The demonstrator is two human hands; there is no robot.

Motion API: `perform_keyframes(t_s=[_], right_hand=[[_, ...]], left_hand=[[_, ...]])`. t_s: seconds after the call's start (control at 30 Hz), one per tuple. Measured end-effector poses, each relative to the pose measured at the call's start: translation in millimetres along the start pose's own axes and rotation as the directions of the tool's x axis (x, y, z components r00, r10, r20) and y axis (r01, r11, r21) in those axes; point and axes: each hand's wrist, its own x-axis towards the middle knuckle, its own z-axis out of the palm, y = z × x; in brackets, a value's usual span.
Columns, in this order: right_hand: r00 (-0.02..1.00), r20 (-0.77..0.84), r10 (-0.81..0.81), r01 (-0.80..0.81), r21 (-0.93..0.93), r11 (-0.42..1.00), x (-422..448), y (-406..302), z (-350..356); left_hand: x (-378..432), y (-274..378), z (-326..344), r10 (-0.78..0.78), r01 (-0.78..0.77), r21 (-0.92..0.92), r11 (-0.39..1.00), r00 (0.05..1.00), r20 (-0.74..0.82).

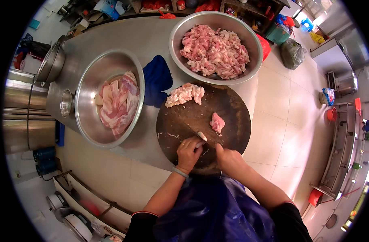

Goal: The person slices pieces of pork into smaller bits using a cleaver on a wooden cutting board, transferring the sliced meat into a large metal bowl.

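Note:
Before me a round, dark chopping block [233,109] stands at the table's corner. My right hand [230,159] grips a knife, probably a cleaver, whose dark blade [209,140] slants toward upper left and is hard to tell from the block. Close against the blade, my left hand [188,153] holds down a small pale piece of meat [199,144] with curled fingers, which partly hide it. Beyond the blade lies a whitish cut bit [202,136]. A pink meat chunk [217,122] rests to the right. Chopped fatty pieces [185,95] form a heap at the block's far side.
A steel basin [88,121] at left contains large raw meat slabs [119,103]. Another basin [176,57] behind the block holds many cut meat pieces [214,50]. Between them a dark blue cloth [157,78] lies on the metal table [111,33]. A small steel bowl [66,103] sits at left.

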Motion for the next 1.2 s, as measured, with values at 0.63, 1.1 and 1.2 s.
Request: perform_keyframes(t_s=[0.63,1.1,1.2], right_hand=[[0.996,-0.083,-0.037,0.037,0.002,0.999,65.0,-2.7,15.3],[1.0,0.006,-0.027,0.027,-0.078,0.997,-67.0,13.7,-18.4],[1.0,-0.001,-0.03,0.03,-0.07,0.997,-65.9,14.0,-12.8]], left_hand=[[0.2,2.3,-4.4,-0.023,0.024,-0.036,0.999,0.999,0.033],[-5.1,0.8,-5.5,0.04,-0.041,-0.083,0.996,0.999,-0.021],[-5.1,1.9,-6.1,0.033,-0.034,-0.063,0.997,0.999,-0.019]])
